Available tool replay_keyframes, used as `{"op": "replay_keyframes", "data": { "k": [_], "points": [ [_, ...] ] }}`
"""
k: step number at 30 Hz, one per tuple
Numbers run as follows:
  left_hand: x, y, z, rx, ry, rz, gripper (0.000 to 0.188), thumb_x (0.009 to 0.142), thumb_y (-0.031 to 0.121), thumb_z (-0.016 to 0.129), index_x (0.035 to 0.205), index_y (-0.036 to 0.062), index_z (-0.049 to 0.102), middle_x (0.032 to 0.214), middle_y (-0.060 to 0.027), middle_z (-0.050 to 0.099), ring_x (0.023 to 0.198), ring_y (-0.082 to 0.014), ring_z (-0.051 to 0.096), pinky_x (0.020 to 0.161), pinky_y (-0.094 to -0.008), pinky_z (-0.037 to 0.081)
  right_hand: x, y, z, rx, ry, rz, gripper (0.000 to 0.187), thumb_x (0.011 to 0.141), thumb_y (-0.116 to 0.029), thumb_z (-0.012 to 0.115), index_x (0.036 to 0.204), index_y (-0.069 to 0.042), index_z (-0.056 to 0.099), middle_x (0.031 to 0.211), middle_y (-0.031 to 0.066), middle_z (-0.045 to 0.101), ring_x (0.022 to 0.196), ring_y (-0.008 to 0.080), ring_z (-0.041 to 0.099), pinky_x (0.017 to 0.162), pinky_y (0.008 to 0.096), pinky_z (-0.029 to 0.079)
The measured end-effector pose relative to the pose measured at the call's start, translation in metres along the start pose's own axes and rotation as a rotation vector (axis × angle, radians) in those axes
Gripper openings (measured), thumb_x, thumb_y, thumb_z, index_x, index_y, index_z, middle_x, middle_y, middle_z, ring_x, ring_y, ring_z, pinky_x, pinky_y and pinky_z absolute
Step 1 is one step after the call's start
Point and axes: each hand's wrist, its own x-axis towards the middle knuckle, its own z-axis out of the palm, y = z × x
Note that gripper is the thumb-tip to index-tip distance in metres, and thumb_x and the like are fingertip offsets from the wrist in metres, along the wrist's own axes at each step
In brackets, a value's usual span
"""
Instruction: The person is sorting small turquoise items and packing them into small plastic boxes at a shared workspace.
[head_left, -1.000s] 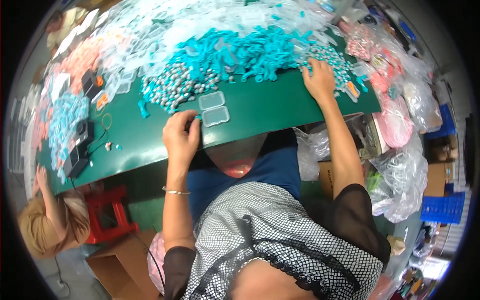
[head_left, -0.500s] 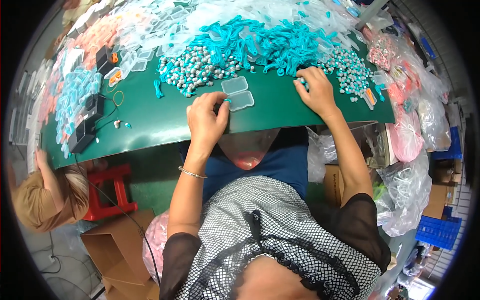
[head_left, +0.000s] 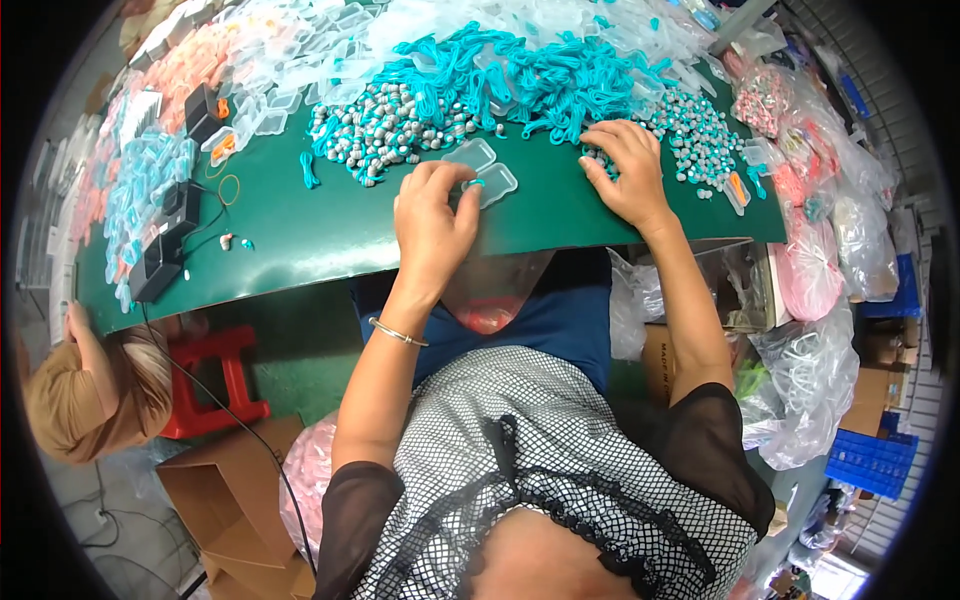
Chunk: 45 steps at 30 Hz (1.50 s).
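Note:
My left hand (head_left: 437, 215) pinches a small teal piece (head_left: 475, 183) between thumb and fingertips. It is over the near left side of a clear plastic case (head_left: 497, 188), which lies unfolded on the green table and is partly hidden by my fingers. To the right, my right hand (head_left: 630, 178) curls its fingers and thumb around several small grey-and-teal plugs (head_left: 599, 157); the hand hides some of them. Just beyond it lies a big heap of teal cords (head_left: 580, 85). A pile of grey-and-teal plugs (head_left: 375, 130) spreads beyond my left hand, another (head_left: 695, 140) beside my right.
Clear cases (head_left: 300, 60) cover the far side of the table (head_left: 330, 225). Black boxes (head_left: 160, 262) with a cable and light-blue cases (head_left: 150, 185) stand at the left. A co-worker's arm (head_left: 90, 365) shows at far left, near a red stool (head_left: 215, 385). Filled bags (head_left: 805, 265) crowd the right.
My left hand has moved right and over the clear case with the teal piece, covering more of it. The case now lies more tilted. My right hand stays by its plugs.

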Motion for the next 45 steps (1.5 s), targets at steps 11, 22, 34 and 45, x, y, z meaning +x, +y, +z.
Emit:
{"op": "replay_keyframes", "data": {
  "k": [11, 22, 34, 45],
  "points": [
    [0.003, 0.008, 0.003, 0.344, -0.018, 0.098, 0.012, 0.077, 0.019, 0.073, 0.085, 0.0104, 0.072, 0.096, -0.0068, 0.063, 0.092, -0.028, 0.059, 0.075, -0.0437, 0.042, 0.006, -0.014, -0.011, -0.084, -0.158, 0.033, 0.007, 0.077, -0.016, 0.075, 0.083, -0.014, 0.071, 0.084, -0.0012, 0.061, 0.093, 0.02, 0.058, 0.094, 0.0458, 0.034],
    [-0.007, 0.011, -0.014, 0.293, -0.097, 0.209, 0.033, 0.072, 0.022, 0.08, 0.101, 0.0103, 0.069, 0.102, -0.0057, 0.061, 0.095, -0.0272, 0.057, 0.079, -0.0418, 0.041, 0.014, -0.038, -0.007, -0.009, -0.143, 0.032, 0.006, 0.08, -0.013, 0.073, 0.085, -0.013, 0.07, 0.087, -0.0004, 0.066, 0.091, 0.0204, 0.061, 0.09, 0.043, 0.037],
    [-0.014, 0.001, -0.023, 0.2, -0.176, 0.207, 0.034, 0.073, 0.018, 0.081, 0.103, 0.0098, 0.068, 0.109, -0.0059, 0.061, 0.101, -0.0279, 0.057, 0.084, -0.0402, 0.043, -0.005, -0.072, 0.011, 0.21, -0.141, 0.099, 0.008, 0.079, -0.011, 0.074, 0.085, -0.013, 0.07, 0.089, -0.0013, 0.069, 0.091, 0.018, 0.062, 0.089, 0.0384, 0.034],
    [-0.015, -0.002, -0.022, 0.136, -0.143, 0.216, 0.027, 0.07, 0.017, 0.081, 0.092, 0.0086, 0.068, 0.103, -0.0055, 0.06, 0.098, -0.0276, 0.057, 0.082, -0.0417, 0.043, -0.01, -0.084, 0.004, 0.152, -0.163, 0.121, 0.009, 0.079, -0.011, 0.074, 0.086, -0.013, 0.068, 0.086, -0.0013, 0.068, 0.089, 0.0194, 0.061, 0.091, 0.0397, 0.033]
  ]
}}
